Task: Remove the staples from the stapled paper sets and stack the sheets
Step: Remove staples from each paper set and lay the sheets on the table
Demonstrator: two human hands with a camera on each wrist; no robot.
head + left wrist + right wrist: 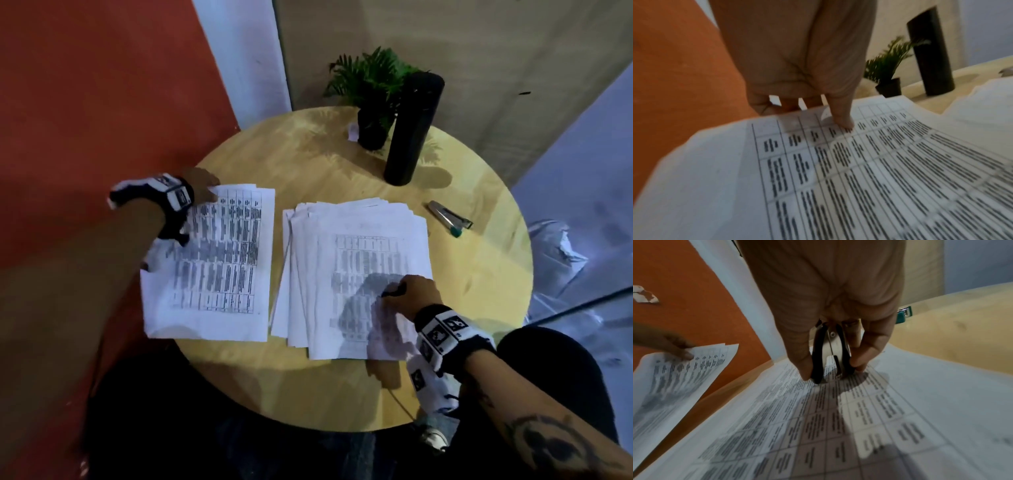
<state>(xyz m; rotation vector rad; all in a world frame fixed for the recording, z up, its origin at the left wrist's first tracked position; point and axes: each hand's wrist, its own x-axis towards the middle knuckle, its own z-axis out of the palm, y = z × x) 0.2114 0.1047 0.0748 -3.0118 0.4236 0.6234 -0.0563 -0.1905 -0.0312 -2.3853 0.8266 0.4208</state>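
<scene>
We judge the job partly done: our left hand point(202, 186) pinches the upper-left corner of a paper set point(219, 260) overhanging the table point(479, 274) edge at frame left, while our right hand point(416, 293) grips the staple remover point(829, 353) on the fanned stack point(356, 274) at centre. Free room lies only toward the stapler point(450, 219), upper right.

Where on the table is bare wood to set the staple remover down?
Bare wood: the far-left arc between the left paper set and the potted plant, and the near edge below both piles. The right side is tighter: the fanned stack, stapler and black cylinder crowd it.
</scene>
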